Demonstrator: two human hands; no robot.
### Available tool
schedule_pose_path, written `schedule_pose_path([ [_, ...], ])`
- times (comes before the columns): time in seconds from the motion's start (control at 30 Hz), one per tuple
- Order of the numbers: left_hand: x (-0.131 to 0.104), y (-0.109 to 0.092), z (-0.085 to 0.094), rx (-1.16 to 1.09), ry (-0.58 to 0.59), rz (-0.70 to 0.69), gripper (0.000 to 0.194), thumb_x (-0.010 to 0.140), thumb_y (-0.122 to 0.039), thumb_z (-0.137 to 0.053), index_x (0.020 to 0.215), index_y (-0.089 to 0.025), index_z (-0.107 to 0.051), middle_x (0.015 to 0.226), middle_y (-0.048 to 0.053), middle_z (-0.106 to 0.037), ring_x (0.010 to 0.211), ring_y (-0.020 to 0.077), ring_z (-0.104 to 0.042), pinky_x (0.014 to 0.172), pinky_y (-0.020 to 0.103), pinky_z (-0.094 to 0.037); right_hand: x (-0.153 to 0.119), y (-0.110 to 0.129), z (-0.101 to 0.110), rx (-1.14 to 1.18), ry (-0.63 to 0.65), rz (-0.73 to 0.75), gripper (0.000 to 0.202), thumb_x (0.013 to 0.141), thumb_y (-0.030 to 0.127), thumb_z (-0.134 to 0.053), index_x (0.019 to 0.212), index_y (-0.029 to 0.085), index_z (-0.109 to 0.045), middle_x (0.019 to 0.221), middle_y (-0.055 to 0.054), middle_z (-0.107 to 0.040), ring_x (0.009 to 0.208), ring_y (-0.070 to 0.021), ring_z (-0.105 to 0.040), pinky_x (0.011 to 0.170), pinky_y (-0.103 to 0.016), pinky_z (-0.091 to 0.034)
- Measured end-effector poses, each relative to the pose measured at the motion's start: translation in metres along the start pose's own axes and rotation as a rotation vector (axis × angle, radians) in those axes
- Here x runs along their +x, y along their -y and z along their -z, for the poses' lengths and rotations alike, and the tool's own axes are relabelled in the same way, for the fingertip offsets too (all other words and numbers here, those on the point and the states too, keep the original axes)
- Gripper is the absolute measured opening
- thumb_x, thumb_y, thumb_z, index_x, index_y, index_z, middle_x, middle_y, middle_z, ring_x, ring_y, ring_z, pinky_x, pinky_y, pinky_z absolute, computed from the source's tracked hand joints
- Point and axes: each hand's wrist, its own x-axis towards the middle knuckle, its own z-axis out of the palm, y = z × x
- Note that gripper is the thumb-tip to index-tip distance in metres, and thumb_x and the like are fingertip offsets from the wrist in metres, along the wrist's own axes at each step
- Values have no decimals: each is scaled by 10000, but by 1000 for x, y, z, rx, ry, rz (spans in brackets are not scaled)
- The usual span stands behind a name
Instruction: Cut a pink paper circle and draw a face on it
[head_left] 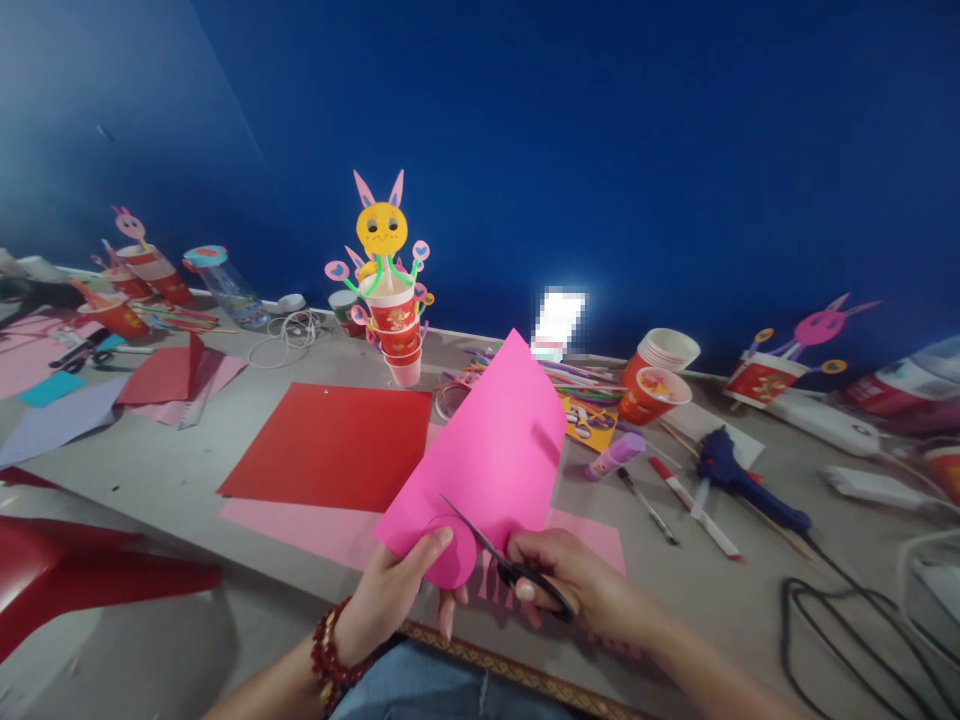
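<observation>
A large sheet of bright pink paper [510,430] is held up over the table's front edge. My left hand [397,590] grips its lower left part, thumb on top of a rounded pink piece [456,560], fingers partly beneath. A beaded bracelet is on that wrist. My right hand [555,575] is closed around the handles of black scissors [499,560]. Their blades point up and left and lie over the pink paper beside the rounded piece. Behind the left hand lie a red sheet [330,445] and a light pink sheet [300,530].
Behind stands a paper-cup figure with a yellow bunny face [382,230]. To the right are stacked cups [652,385], a purple glue stick [615,455], pens, a blue glue gun [750,485] and black cable [825,620]. Folded paper [169,375] and more cups lie left.
</observation>
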Motion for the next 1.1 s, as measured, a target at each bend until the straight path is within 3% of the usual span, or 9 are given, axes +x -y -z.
schedule_pose_path([
  [0.43,2,2,0,-6,2,11,584,835,-620,-547,616,-94,-672,364,23,-524,322,125,-501,405,232,-426,1,-5,5,0,13,4,533,794,716,-547,718,195,-467,590,17,-580,496,-114,-505,459,-203,-360],
  [1.1,4,-2,-2,26,-25,30,593,812,-641,-563,564,-110,-656,363,28,-522,328,121,-498,394,230,-414,6,-9,17,-74,40,69,509,810,682,-565,705,204,-427,574,49,-503,488,-114,-519,447,-201,-375],
])
